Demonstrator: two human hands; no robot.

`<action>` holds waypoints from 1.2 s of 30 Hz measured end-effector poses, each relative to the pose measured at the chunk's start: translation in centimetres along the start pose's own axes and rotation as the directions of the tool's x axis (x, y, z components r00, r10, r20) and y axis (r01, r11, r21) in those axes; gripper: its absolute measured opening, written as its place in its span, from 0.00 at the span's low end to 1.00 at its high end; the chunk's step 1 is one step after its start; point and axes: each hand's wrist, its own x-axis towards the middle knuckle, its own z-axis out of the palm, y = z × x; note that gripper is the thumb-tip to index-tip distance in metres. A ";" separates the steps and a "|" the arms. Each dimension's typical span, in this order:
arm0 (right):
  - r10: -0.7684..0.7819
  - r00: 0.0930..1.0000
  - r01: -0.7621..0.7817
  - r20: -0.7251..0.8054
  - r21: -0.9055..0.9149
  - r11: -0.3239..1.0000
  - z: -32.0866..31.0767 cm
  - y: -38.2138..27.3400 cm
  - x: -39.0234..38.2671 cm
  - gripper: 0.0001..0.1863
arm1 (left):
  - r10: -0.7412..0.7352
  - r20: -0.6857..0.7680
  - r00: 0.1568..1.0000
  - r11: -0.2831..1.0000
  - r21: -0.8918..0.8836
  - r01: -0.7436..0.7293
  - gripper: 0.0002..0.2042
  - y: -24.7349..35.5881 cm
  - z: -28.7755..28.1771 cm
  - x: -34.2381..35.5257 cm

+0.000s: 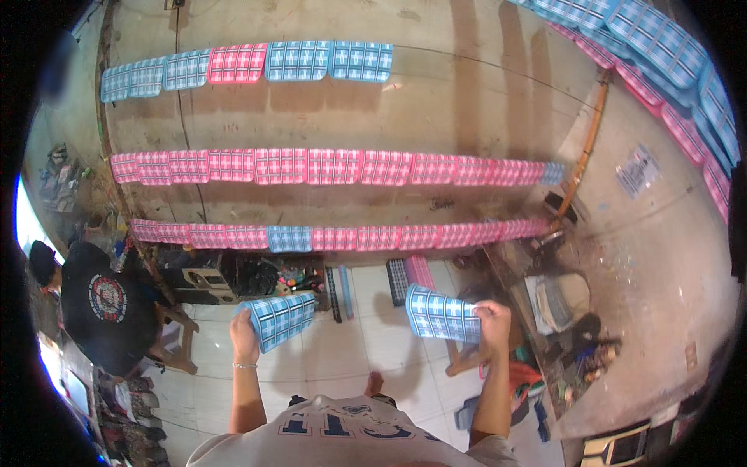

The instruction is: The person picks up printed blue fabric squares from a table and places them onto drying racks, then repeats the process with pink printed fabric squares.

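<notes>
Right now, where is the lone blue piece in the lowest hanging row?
In the head view, the lone blue piece hangs left of centre between pink pieces, above the blue plaid sheet in the left hand.

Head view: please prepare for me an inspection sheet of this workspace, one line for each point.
Surface: white tiled floor, partly covered by things.
Work pieces: left blue plaid sheet and right blue plaid sheet, held apart.
Clutter: orange heap at lower right; two slim roll-like items on the floor.
Grips: left grip and right grip, each closed on one sheet.
Cables: thin dark line down the wall; cannot tell if it is wire.
Surroundings: hanging rows of pink and blue plaid sheets; person in black shirt at left.
</notes>
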 end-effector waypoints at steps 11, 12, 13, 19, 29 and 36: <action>-0.269 0.956 0.238 0.112 0.233 0.943 2.1 -13.2 40.3 0.07 | 0.078 -0.278 0.957 0.974 -0.185 -0.133 0.10 -3.3 11.3 6.8; -0.348 0.937 0.331 0.032 0.240 0.913 2.3 -14.9 43.3 0.07 | 0.076 -0.332 0.940 0.974 -0.177 -0.142 0.10 -2.9 11.8 7.6; -0.419 0.907 0.418 -0.048 0.230 0.879 2.4 -16.2 46.2 0.08 | 0.065 -0.381 0.922 0.975 -0.174 -0.141 0.10 -2.9 12.3 8.2; -0.434 0.900 0.362 -0.038 0.618 0.698 6.4 -20.4 61.3 0.07 | 0.122 -0.415 0.902 0.968 -0.151 -0.200 0.12 -1.9 13.8 12.0; -0.252 0.946 0.046 0.202 0.688 0.724 11.0 -15.6 73.5 0.09 | 0.142 -0.504 0.852 0.945 -0.188 -0.269 0.16 -1.0 15.8 18.3; -0.234 0.946 -0.038 0.223 0.794 0.607 12.3 -15.4 73.6 0.11 | 0.131 -0.417 0.899 0.954 -0.193 -0.229 0.16 -1.5 17.5 20.5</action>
